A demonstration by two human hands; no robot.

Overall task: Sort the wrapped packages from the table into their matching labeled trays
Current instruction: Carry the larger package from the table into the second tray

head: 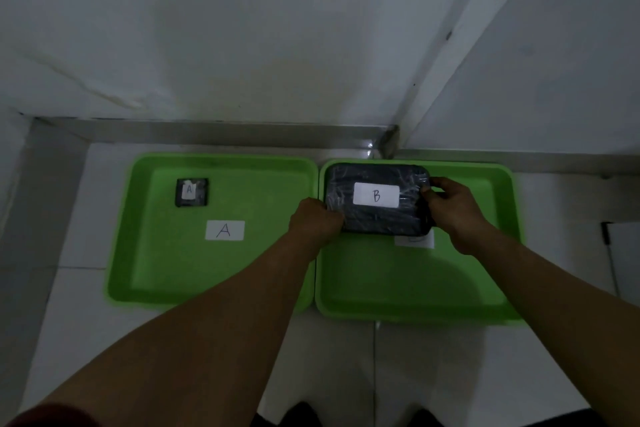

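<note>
Two green trays lie side by side on a white tiled surface. The left tray [145, 253] carries a white label "A" [224, 230] and holds a small dark wrapped package marked "A" [191, 192] in its far left corner. Over the far left part of the right tray [415, 288] is a large dark wrapped package labelled "B" [377, 215]. My left hand [313, 224] grips its near left corner and my right hand [450, 208] grips its right end. The package partly hides the right tray's own white label [415, 241].
White walls meet in a corner just behind the trays, with a grey ledge [221, 130] along their base. A dark thin object with a cord [607, 236] lies right of the right tray. My legs show at the bottom edge.
</note>
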